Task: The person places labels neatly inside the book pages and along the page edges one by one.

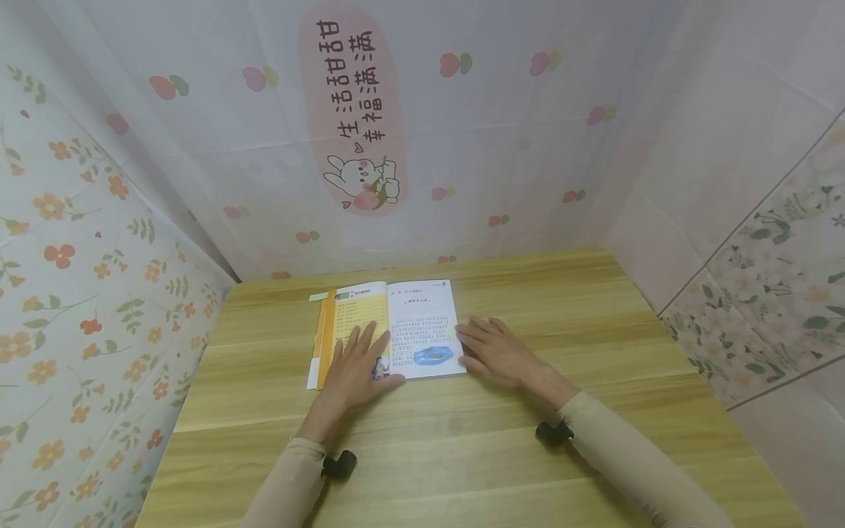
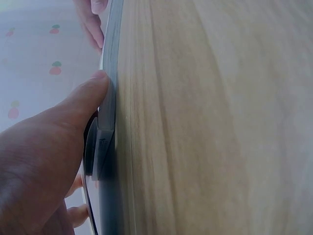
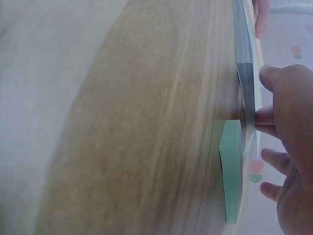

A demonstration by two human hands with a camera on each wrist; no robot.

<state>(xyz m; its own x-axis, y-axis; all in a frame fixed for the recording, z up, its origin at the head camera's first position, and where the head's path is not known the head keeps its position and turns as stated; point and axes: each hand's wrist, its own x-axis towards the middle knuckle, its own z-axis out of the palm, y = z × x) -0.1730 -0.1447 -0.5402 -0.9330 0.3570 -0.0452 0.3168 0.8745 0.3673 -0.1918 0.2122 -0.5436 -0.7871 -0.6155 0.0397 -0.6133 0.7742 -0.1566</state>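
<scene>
The open book (image 1: 419, 323) lay with its left page under my left grip (image 1: 353, 375), right edge at my right grip (image 1: 496, 356); fingers apart.

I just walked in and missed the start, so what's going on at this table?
A person has a book lying open on the wooden table. Their left hand rests spread over the left page, thumb near the bottom edge. Their right hand is at the outer edge of the right page. The right wrist view also shows a green block near that hand.
</scene>
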